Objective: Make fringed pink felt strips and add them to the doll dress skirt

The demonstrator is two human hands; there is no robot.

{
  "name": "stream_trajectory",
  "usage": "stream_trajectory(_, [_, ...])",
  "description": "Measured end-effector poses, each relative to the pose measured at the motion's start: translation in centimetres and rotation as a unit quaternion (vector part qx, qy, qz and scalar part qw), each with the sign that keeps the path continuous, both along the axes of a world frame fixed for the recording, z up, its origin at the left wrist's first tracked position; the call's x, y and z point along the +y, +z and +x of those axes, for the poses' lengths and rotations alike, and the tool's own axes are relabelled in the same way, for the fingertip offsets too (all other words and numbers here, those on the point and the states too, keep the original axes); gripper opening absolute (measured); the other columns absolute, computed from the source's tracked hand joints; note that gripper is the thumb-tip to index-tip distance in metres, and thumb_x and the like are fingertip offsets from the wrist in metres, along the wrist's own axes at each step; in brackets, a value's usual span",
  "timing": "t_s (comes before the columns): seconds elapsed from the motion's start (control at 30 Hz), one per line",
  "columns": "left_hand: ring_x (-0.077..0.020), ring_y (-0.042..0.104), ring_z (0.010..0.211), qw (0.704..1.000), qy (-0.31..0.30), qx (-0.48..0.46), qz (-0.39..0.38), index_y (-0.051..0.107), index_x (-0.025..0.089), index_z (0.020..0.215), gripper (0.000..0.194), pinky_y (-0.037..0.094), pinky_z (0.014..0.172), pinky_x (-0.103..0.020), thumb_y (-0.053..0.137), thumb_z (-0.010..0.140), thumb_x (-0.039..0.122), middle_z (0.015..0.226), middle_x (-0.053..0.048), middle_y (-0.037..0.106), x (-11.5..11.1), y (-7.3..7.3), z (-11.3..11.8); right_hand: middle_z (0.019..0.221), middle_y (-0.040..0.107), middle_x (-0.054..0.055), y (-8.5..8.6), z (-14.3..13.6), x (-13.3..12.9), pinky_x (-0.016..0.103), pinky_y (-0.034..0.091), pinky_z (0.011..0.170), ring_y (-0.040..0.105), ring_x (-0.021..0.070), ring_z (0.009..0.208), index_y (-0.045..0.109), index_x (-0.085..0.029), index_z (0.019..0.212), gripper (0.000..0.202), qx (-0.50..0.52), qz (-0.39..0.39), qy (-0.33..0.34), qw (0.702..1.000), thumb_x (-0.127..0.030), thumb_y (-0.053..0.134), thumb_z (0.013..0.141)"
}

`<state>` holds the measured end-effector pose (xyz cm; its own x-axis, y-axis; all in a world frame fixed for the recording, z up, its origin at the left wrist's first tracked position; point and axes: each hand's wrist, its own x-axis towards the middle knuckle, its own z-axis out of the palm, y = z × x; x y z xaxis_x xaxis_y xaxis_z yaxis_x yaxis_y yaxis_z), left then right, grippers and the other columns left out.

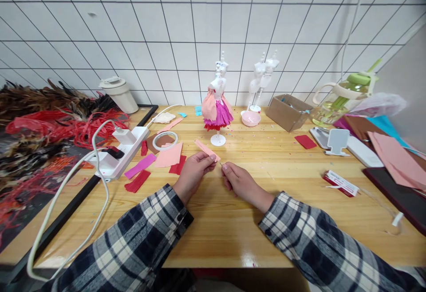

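My left hand (195,170) pinches a narrow strip of pink paper (207,150) that slants up and to the left from the fingertips. Close to its right, my right hand (238,179) is closed on a thin object at the strip's right end, too small to make out. Behind the hands stands a small white dress form (218,83) in a skirt of pink, magenta and red crepe paper (222,113). Pink paper pieces (169,155), red pieces (137,181), a magenta strip (141,165) and a roll of white tape (165,141) lie to the left.
On the left are a power strip (115,161) with looping cables, a white cup (120,94) and feathers (60,101). Further right stand bare dress forms (266,72), a pink bowl (250,118), a cardboard box (286,113), a green-lidded bottle (346,94) and a phone stand (337,142).
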<state>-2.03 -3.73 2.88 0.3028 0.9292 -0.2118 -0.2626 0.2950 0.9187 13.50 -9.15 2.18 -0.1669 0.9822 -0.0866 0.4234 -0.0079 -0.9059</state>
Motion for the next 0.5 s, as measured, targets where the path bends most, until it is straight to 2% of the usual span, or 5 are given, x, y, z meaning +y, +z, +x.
stream_trajectory(0.5, [-0.0106, 0.054, 0.063, 0.998, -0.031, 0.036, 0.039, 0.068, 0.012, 0.073, 0.023, 0.042, 0.066, -0.025, 0.078, 0.064, 0.031, 0.069, -0.002, 0.064, 0.13, -0.32, -0.14, 0.054, 0.044, -0.005, 0.54, 0.05, 0.07, 0.025, 0.033, 0.053, 0.042, 0.0116, 0.050, 0.040, -0.022, 0.071, 0.038, 0.003, -0.006, 0.007, 1.000, -0.046, 0.027, 0.097])
